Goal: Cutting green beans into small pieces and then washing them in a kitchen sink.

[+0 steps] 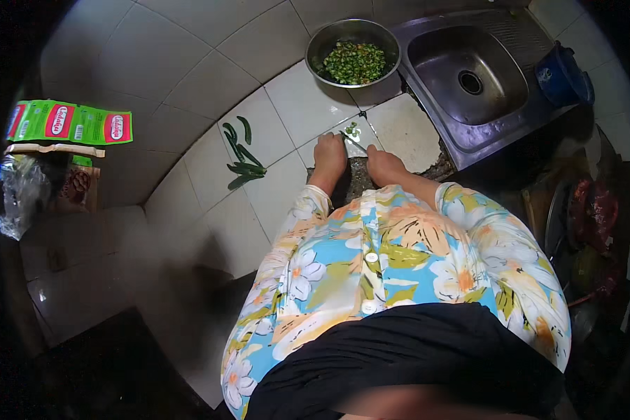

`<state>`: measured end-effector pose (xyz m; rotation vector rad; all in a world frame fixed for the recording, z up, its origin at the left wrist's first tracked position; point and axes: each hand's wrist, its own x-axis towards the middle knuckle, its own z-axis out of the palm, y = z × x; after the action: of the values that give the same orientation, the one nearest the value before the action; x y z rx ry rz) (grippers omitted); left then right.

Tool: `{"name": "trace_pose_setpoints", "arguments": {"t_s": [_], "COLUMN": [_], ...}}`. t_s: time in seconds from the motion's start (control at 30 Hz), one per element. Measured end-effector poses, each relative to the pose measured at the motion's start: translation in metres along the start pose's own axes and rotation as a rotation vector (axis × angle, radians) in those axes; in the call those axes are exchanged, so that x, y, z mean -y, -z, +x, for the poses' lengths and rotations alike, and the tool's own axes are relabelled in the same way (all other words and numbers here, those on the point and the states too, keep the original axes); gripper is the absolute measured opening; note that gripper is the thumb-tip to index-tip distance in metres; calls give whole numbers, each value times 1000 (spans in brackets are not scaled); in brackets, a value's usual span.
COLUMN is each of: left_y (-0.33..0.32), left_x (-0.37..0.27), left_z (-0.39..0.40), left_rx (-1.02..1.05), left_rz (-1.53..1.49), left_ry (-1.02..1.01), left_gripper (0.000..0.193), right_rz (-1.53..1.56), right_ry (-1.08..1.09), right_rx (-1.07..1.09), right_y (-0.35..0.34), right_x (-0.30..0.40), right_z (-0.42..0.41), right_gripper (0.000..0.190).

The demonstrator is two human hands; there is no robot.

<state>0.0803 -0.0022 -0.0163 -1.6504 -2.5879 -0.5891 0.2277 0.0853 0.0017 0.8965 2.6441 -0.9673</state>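
Close in front of my body, my left hand [329,156] is closed around a green chili, its dark tip [343,135] just showing past the fingers. My right hand [385,166] grips a small knife, whose thin blade [355,144] slants toward the left fingertips. Just beyond the blade, small cut green slices [352,128] lie on the white tiled counter [302,107]. Several whole green chilies [245,170] rest on the tiles to the left of my left hand. The knife handle is mostly hidden by my right hand.
A steel bowl [315,73] of chopped green vegetables stands against the tiled wall. Right of it is a steel sink [446,100], with a blue plastic container [559,76] at its far side. Green packets [79,123] hang at left above a clear plastic bag [23,191].
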Motion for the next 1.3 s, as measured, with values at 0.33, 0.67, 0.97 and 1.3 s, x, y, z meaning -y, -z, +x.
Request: {"name": "trace_pose_setpoints", "arguments": {"t_s": [0.33, 0.67, 0.97, 1.3], "left_y": [-2, -2, -6, -4], "left_x": [-1, -2, 2, -5], "left_z": [-2, -1, 0, 1], "left_rx": [-7, 3, 5, 8], "left_rz": [14, -32, -119, -82], "left_ry": [-5, 20, 52, 45], "left_gripper": [7, 6, 8, 9], "right_rz": [-15, -21, -17, -3], "right_ry": [-39, 34, -78, -78], "right_rx": [60, -11, -12, 6], "right_y": [3, -9, 1, -3], "right_x": [9, 6, -4, -1], "right_z": [-2, 13, 3, 0], "right_gripper": [19, 18, 19, 20]}}
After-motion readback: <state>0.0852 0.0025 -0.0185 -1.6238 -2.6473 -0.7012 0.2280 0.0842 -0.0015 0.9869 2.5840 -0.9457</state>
